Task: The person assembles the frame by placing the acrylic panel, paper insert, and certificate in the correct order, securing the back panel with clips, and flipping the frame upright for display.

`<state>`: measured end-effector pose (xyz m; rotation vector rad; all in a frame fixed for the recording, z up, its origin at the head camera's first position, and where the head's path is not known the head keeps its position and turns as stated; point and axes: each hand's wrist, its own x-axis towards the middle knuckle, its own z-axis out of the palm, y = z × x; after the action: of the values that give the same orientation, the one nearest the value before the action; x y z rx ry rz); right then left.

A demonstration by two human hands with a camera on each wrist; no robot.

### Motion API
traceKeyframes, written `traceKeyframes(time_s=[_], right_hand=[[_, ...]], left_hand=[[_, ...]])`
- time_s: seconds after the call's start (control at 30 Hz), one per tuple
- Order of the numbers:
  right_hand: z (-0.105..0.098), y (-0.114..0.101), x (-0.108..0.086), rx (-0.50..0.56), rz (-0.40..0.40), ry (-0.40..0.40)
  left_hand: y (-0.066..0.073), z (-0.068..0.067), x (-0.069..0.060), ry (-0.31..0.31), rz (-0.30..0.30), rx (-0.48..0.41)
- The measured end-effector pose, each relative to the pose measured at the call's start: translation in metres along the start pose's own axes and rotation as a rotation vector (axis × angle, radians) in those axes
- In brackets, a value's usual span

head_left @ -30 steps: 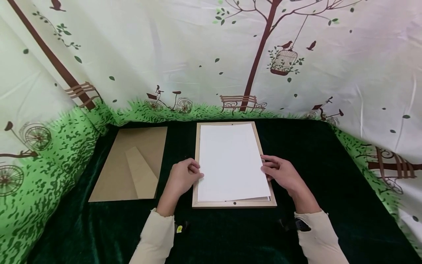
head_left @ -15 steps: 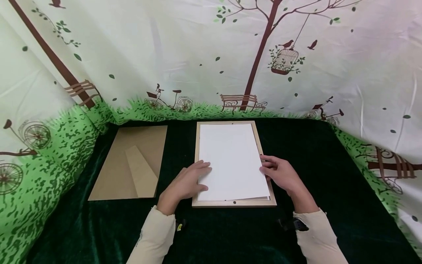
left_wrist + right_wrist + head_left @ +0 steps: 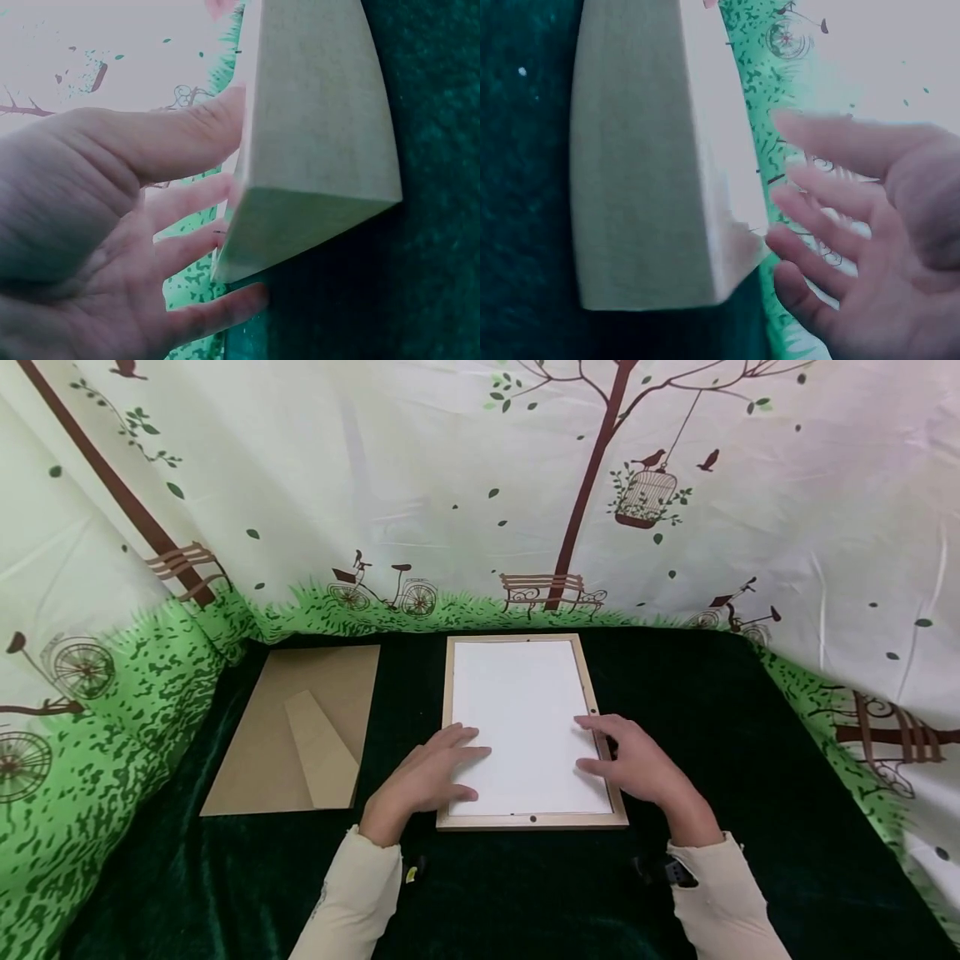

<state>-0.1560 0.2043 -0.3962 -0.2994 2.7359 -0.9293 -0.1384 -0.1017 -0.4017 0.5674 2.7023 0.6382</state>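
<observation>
A white sheet (image 3: 525, 718) lies flat inside a light wooden frame (image 3: 480, 823) on the dark green cloth. My left hand (image 3: 423, 777) has its fingers spread over the frame's left side, the tips on the sheet's left part. Over the right side, my right hand (image 3: 637, 764) is held with fingers and thumb apart above the sheet's right edge; whether they touch it I cannot tell. In the left wrist view the left thumb and fingers stand at the frame's edge (image 3: 322, 105). The right wrist view shows loosely spread fingers beside the frame's side (image 3: 637, 165).
A brown backing board (image 3: 262, 735) with a tapered stand (image 3: 322, 760) lies left of the frame. Dark green cloth (image 3: 750, 760) covers the surface, and a printed curtain (image 3: 420, 468) with trees, benches and bicycles hangs behind and at both sides.
The sheet's lower right edge, raised earlier, now lies flat within the frame. My right fingers have let go of the edge and moved inward; my left hand has spread over the sheet's left side.
</observation>
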Motion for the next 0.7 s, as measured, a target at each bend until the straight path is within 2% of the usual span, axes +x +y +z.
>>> traceKeyframes(time_s=[0.07,0.13,0.23,0.3,0.5,0.7], right_hand=[[0.002,-0.005,-0.002,-0.097,-0.094,-0.059],[0.004,-0.011,-0.004,-0.182,-0.154,-0.12],[0.008,-0.017,-0.006,-0.308,-0.194,-0.173],[0.009,-0.018,-0.006,-0.353,-0.185,-0.179],[0.008,-0.015,-0.007,-0.368,-0.172,-0.171],[0.009,-0.01,-0.006,-0.359,-0.177,-0.17]], left_hand=[[0.0,0.0,0.0,-0.015,-0.003,0.021],[0.0,0.0,0.001,-0.02,-0.005,0.028],[-0.001,0.001,0.001,-0.02,0.0,0.007],[-0.004,0.001,0.001,-0.016,0.014,-0.02],[-0.011,0.0,-0.001,-0.008,0.068,-0.063],[-0.014,-0.002,-0.001,-0.045,0.075,-0.071]])
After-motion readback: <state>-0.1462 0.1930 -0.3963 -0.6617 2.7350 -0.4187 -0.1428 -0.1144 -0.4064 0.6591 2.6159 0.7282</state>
